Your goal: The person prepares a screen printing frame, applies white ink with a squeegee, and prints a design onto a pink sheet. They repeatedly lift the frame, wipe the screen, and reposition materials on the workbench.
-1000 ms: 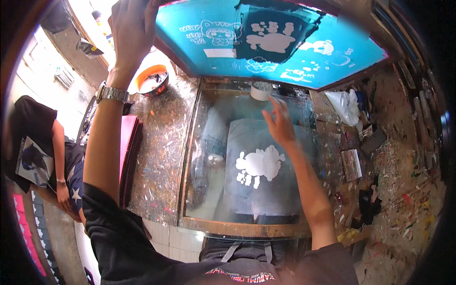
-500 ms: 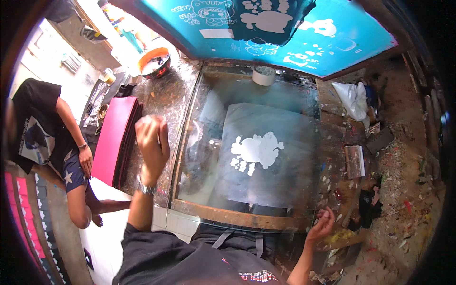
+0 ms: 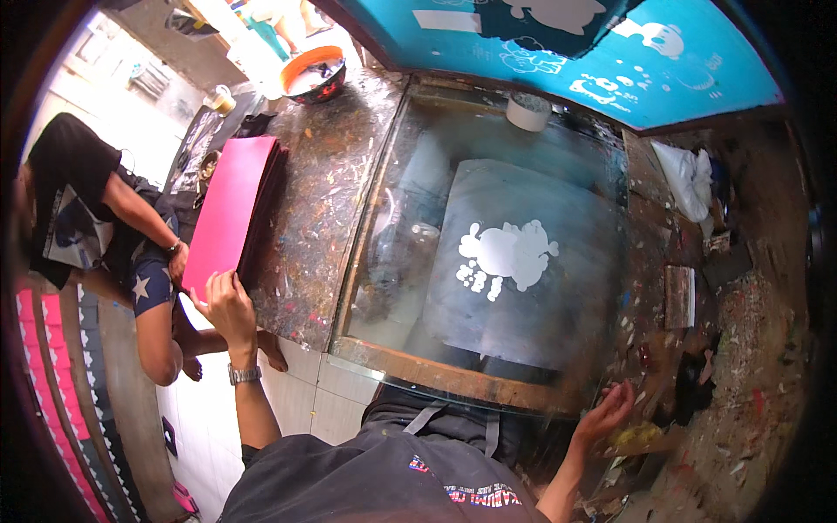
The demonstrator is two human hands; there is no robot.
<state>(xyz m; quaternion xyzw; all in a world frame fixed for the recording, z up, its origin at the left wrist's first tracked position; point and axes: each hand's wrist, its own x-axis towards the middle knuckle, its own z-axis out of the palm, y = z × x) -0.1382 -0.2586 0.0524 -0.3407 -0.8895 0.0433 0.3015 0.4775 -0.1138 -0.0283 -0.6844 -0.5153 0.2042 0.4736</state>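
My left hand [image 3: 227,309], with a metal watch on the wrist, is at the near edge of a stack of pink sheets [image 3: 231,200]. Its fingers and thumb close on the edge of the top sheet. My right hand [image 3: 608,411] hangs at the near right corner of a glass-topped printing table [image 3: 436,373], palm up, fingers loosely curled and apart, holding nothing. On the glass lies a dark sheet [image 3: 514,327] with a white cartoon shape [image 3: 510,253] on it. Above the far side, a turquoise printing screen [image 3: 558,70] with pale designs stands tilted up.
A seated person [image 3: 105,192] at the left rests a hand by the pink stack. An orange-rimmed bowl [image 3: 314,77] stands far left, a white tape roll [image 3: 528,112] at the glass's far edge. Right of the glass are a white plastic bag [image 3: 684,179] and a flat block [image 3: 678,296].
My left hand has moved left and down from above the table's left side to the pink stack's near edge. The view has shifted; my right hand stays near the same corner.
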